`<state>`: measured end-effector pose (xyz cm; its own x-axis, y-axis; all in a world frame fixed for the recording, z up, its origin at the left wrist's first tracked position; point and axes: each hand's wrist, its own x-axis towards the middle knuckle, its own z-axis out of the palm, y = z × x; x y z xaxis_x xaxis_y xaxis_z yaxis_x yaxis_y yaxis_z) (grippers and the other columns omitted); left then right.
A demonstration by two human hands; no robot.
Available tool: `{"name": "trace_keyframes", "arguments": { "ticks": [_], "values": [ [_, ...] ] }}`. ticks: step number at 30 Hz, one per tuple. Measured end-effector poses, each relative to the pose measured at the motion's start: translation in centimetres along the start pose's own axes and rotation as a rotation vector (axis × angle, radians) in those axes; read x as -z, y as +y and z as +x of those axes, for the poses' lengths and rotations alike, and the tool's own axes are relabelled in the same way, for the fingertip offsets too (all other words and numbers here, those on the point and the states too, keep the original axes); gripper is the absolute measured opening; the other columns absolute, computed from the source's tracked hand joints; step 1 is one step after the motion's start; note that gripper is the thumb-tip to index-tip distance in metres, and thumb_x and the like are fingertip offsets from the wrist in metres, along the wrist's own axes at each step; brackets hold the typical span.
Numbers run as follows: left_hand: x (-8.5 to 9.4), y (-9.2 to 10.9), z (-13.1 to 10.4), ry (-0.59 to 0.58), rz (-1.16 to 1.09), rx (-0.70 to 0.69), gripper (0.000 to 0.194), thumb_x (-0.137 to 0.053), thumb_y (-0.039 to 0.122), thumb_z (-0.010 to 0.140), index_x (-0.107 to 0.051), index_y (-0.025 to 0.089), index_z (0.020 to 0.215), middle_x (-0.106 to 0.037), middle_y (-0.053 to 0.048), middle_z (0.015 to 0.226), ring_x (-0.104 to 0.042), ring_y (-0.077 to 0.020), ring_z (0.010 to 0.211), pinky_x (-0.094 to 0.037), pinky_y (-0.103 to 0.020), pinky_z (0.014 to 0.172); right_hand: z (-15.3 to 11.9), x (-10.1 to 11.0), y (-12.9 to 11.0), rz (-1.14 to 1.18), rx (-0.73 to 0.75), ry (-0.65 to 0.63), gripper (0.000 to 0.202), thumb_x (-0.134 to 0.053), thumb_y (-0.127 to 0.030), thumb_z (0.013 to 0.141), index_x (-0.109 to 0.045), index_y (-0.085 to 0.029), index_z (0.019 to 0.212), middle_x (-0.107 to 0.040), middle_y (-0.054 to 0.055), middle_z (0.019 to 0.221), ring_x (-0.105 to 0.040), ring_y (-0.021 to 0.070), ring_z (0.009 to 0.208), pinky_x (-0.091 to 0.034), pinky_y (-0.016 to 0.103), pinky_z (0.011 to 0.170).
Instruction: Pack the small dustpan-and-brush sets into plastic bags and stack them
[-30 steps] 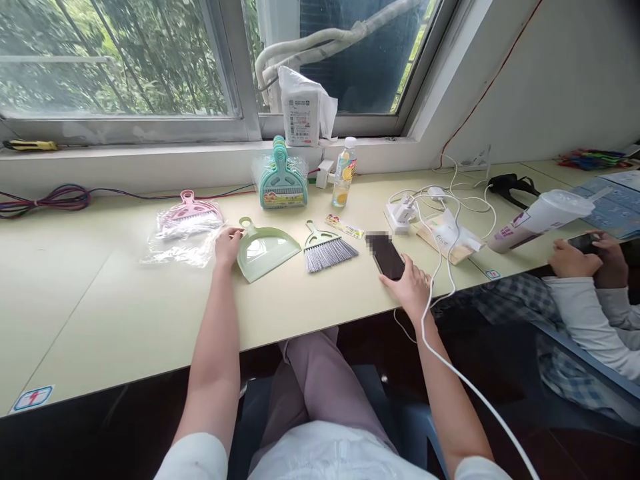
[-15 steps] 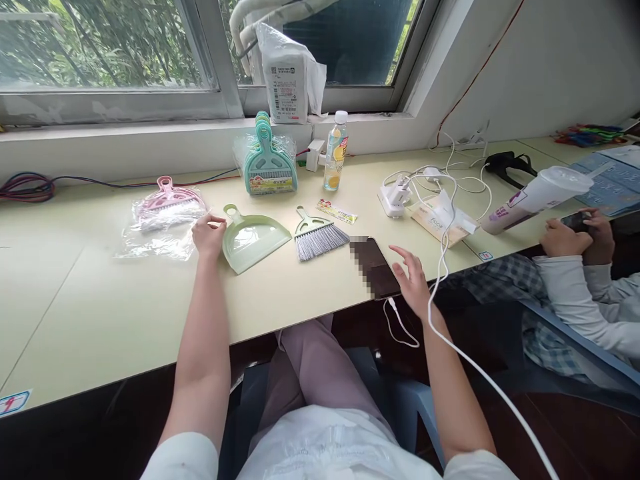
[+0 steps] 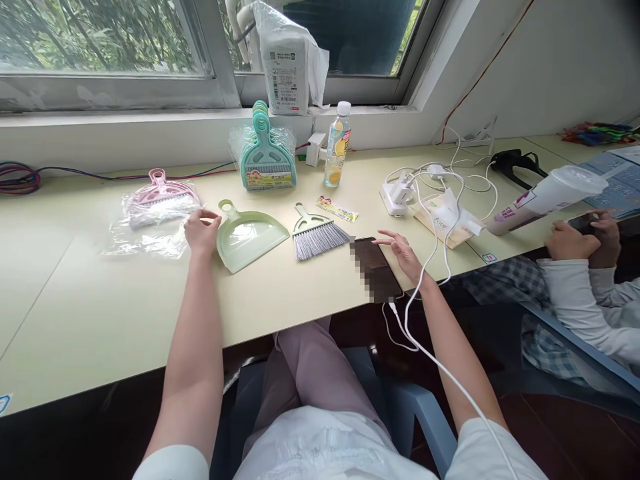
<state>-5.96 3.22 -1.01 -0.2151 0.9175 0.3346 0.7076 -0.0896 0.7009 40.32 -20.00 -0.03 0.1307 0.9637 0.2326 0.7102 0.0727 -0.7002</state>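
My left hand (image 3: 201,232) rests on the table just left of a pale green dustpan (image 3: 250,235), its fingers loosely curled in and nothing visible in them. Right of the dustpan lies a small matching brush (image 3: 319,237) with grey bristles. My right hand (image 3: 404,257) is open over a dark phone (image 3: 379,270) lying near the table edge. A stretched finger reaches to the screen's upper right; whether it touches is hard to see. Part of the phone is pixelated, and a white charging cable (image 3: 393,308) runs from its lower end.
Behind stand wrapped teal dustpan sets (image 3: 269,160) and a drink bottle (image 3: 338,145). A pink set in plastic (image 3: 159,200) lies left, a printed label (image 3: 337,209) beyond the brush. Right are a power strip (image 3: 394,200), tangled cables, a tissue pack (image 3: 445,223), a tilted cup (image 3: 550,197) and another person's hands (image 3: 583,237).
My right hand has shifted left, bringing its fingers over the phone's upper part. The white cable by my right wrist has swung left. My left hand stays beside the dustpan as the view shifts slightly.
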Motion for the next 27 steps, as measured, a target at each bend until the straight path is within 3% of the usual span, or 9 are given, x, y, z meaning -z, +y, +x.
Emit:
{"name": "trace_keyframes", "arguments": {
  "ticks": [9,27],
  "values": [
    [-0.31,-0.39,0.24,-0.020,0.006,0.012,0.017,-0.055,0.030,0.081,-0.053,0.022,0.096,-0.066,-0.003,0.100,-0.065,-0.0189,0.080,-0.050,-0.033,0.078,0.09,0.14,-0.03,-0.007,-0.018,-0.013,0.077,-0.013,-0.075,0.086,-0.069,-0.028,0.109,-0.050,0.004,0.140,-0.036,0.0254,0.135,-0.022,0.046,0.116],
    [-0.63,-0.03,0.11,-0.047,-0.016,0.004,0.019,-0.046,0.022,0.085,-0.045,0.015,0.103,-0.069,-0.005,0.098,-0.062,-0.0126,0.070,-0.046,-0.026,0.072,-0.01,0.17,-0.31,-0.001,-0.044,-0.006,0.079,-0.006,-0.072,0.088,-0.071,-0.031,0.106,-0.050,0.000,0.141,-0.036,0.0245,0.136,-0.021,0.045,0.117]
  ]
}}
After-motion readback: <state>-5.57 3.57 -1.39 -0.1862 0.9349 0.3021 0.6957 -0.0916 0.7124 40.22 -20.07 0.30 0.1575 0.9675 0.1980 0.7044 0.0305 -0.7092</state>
